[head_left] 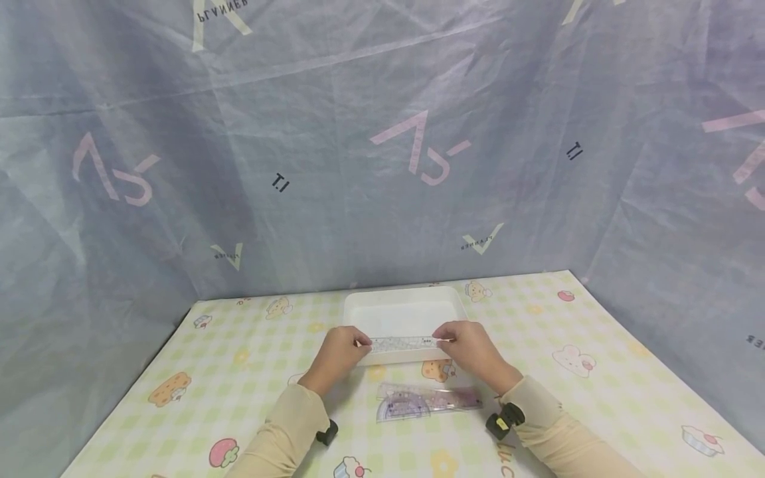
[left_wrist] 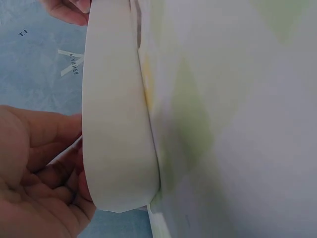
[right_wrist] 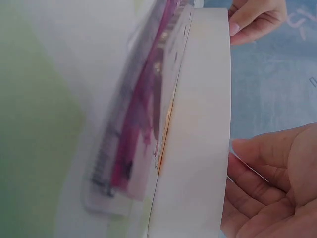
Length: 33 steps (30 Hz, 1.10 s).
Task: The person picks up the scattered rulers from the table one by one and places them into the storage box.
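A clear patterned ruler (head_left: 402,343) spans between my two hands, over the near side of a white tray (head_left: 406,295). My left hand (head_left: 342,353) pinches its left end between thumb and fingers. The right hand (head_left: 475,352) pinches the other end the same way. In the left wrist view the tray's outer wall (left_wrist: 116,109) hides the fingertips of the left hand (left_wrist: 42,173). Likewise, in the right wrist view, the right hand (right_wrist: 277,183) is partly behind the tray wall (right_wrist: 198,124).
In front of the tray lie a clear protractor (head_left: 403,406) and a pink-tinted ruler (head_left: 454,398), overlapping each other. They rest on a green-checked tablecloth (head_left: 251,405) printed with cartoon figures. A grey-blue printed curtain (head_left: 335,219) hangs behind and around the table.
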Motion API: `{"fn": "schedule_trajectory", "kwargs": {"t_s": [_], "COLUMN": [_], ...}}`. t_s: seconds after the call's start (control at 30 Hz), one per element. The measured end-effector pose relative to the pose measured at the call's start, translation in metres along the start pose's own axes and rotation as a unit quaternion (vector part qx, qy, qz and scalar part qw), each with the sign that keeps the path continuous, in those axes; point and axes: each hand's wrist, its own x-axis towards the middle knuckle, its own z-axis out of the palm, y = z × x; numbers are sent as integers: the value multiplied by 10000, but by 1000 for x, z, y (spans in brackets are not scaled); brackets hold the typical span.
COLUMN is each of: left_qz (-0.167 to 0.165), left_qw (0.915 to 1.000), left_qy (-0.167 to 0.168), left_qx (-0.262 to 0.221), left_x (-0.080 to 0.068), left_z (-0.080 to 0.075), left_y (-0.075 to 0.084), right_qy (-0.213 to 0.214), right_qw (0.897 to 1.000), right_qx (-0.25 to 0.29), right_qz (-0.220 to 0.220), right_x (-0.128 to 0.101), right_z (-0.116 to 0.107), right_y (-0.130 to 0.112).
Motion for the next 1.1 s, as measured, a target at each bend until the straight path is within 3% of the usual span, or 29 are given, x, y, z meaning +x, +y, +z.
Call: {"fn": "schedule_trajectory", "kwargs": {"t_s": [0.43, 0.63, 0.83, 0.97, 1.1], "left_qz": [314, 515, 878, 1128, 1239], "left_qw": [9995, 9986, 9958, 9933, 9909], "left_qy": [52, 120, 196, 43, -411], "left_qx": [-51, 71, 192, 230, 327], "left_x": [1, 0, -4, -7, -9], "left_z": [-3, -8, -16, -18, -18], "left_y": [1, 3, 16, 26, 32], "right_qy": [-59, -64, -147, -318, -517], "right_qw": [9999, 9994, 9979, 9969, 9946], "right_qx": [120, 217, 391, 361, 194], "right_qz": [45, -262, -504, -620, -881], "right_x": [0, 0, 1, 0, -2], "right_z": [-3, -11, -25, -32, -35], "right_y": [-2, -6, -16, -22, -25]}}
